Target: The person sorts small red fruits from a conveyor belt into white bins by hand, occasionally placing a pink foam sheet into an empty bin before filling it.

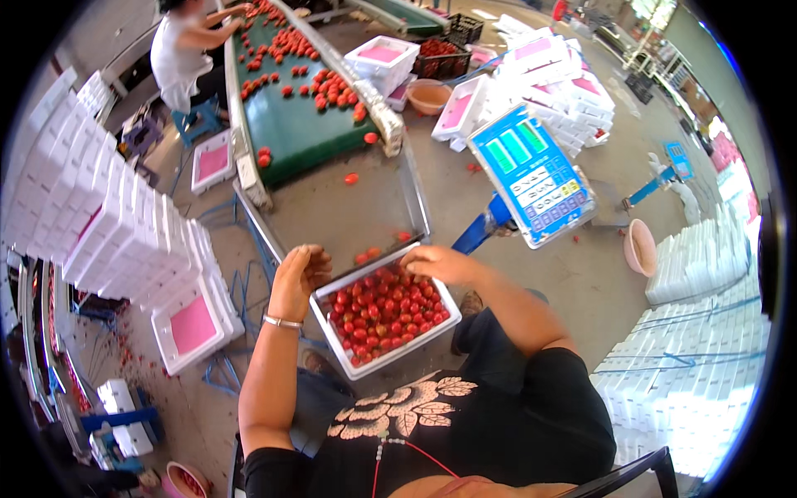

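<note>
In front of me a white foam box (350, 367) stands filled with small red tomatoes (380, 311), likely cherry tomatoes. My left hand (302, 274) is raised at the box's far left corner, its fingers loosely bent and nothing visible in them. Over the far right corner hangs my right hand (439, 263), fingertips down at the tomatoes; whether one is between them is hidden. A metal chute (330, 218) slopes to the box's far edge, with a few tomatoes (367, 255) on its lower end. Beyond it, a green conveyor belt (299, 146) carries more tomatoes.
A blue scale display (529, 174) on a post rises at right. Stacked white foam boxes (137, 230) stand left, others (685, 373) right. A seated person (183, 56) reaches over the belt. Blue straps (249, 280) lie on the floor. A pink basin (640, 248) stands farther right.
</note>
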Demonstrator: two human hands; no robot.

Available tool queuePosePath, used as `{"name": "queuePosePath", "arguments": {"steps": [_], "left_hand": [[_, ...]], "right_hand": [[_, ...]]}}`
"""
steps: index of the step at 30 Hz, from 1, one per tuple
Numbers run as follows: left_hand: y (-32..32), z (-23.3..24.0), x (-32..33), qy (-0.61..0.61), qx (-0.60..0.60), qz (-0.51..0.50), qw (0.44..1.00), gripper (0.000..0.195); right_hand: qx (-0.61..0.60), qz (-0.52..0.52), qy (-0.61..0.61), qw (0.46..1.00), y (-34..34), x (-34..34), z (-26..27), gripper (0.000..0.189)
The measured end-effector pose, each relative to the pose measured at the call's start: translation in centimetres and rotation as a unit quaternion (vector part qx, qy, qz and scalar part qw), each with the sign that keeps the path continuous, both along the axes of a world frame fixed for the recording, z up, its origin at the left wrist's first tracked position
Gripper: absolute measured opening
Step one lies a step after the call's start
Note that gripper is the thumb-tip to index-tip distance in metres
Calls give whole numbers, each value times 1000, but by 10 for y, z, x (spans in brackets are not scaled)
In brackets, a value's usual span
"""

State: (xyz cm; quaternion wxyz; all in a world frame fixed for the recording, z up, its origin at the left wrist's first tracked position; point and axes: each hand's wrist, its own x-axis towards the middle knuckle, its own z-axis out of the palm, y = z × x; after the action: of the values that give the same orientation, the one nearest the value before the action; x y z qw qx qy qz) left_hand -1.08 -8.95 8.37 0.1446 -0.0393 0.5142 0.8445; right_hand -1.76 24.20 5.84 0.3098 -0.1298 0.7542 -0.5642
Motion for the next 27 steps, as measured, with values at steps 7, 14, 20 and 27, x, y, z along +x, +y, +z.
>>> {"name": "queuePosePath", "arguments": {"steps": [7, 14, 20, 27], "left_hand": [[-4, 0, -1, -12, -21, -2, 1000, 35], [-6, -1, -4, -11, -45, 17, 999, 33], [-11, -6, -11, -13, -68, 19, 997, 30], [-11, -17, -31, -7, -157, 55, 986, 30]], "right_hand": [[-10, -41, 2, 999, 13, -8, 6, 32], [-17, -97, -11, 995, 16, -14, 20, 33], [45, -112, 58, 991, 16, -34, 3, 32], [125, -108, 265, 950, -6, -82, 10, 32]]}}
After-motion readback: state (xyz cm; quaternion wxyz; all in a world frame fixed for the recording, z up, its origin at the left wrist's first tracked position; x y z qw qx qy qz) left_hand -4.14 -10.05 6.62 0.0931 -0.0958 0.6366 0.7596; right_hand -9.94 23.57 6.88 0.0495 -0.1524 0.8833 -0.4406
